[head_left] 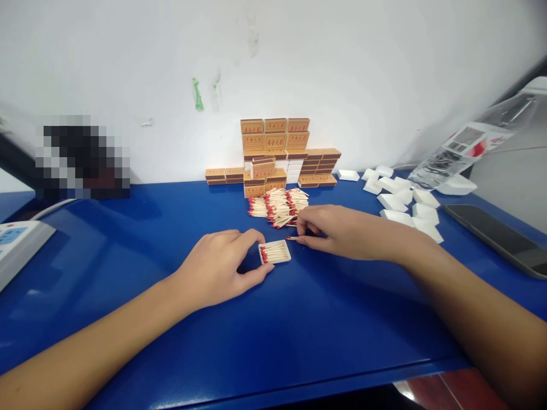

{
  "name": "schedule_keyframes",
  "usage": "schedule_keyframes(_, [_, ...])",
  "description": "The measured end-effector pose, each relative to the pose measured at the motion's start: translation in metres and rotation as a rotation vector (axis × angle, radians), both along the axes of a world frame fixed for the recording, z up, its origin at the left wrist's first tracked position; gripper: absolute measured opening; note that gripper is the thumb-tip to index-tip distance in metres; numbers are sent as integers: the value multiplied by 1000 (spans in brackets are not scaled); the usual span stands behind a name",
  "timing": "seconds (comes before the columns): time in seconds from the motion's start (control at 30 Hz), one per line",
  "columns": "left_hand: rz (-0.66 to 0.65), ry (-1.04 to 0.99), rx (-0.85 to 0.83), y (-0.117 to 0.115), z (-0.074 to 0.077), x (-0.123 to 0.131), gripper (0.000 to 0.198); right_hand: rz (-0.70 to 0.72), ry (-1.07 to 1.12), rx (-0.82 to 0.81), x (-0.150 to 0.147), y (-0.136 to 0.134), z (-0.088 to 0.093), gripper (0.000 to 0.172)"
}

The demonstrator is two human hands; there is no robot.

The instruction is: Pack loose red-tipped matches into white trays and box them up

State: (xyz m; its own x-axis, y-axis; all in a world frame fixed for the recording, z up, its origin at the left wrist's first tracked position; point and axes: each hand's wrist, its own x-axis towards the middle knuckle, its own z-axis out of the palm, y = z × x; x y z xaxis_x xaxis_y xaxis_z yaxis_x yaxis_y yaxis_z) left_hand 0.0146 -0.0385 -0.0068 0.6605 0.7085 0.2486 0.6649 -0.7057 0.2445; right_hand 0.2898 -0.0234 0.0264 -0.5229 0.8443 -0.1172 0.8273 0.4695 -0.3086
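A small white matchbox tray (276,252) lies on the blue table, partly filled with red-headed matches. My left hand (226,265) grips its left end between thumb and fingers. Just right of the tray, my right hand (331,230) has thumb and fingers closed near a match (292,238) whose red head points left; the thumb and index tips seem to hold its other end. Behind both hands is a heap of loose matches (277,206), and my right fingers are beside its right edge. Orange matchboxes (276,141) stand stacked against the wall behind the heap.
White empty trays (395,202) are scattered at the back right, near a leaning plastic bottle (465,142). A dark phone (498,239) lies at the right. At the far left are a white device (21,245) and a pixelated dark object (83,159). The blue table's front edge (299,393) is near.
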Motion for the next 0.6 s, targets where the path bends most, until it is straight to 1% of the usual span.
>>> schedule_keyframes(0.2, [2, 5, -9, -1, 1, 0, 32, -26, -6, -49, 0, -1, 1, 20])
schedule_keyframes(0.33, [0, 4, -11, -1, 1, 0, 32, -9, -28, -47, 2, -3, 0, 25])
schedule_keyframes(0.5, [-11, -6, 5, -2, 1, 1, 31, 20, 32, 5, 3, -5, 5, 27])
schedule_keyframes(0.6, [-9, -14, 2, -1, 0, 2, 32, 56, 110, 70, -4, -12, 8, 23])
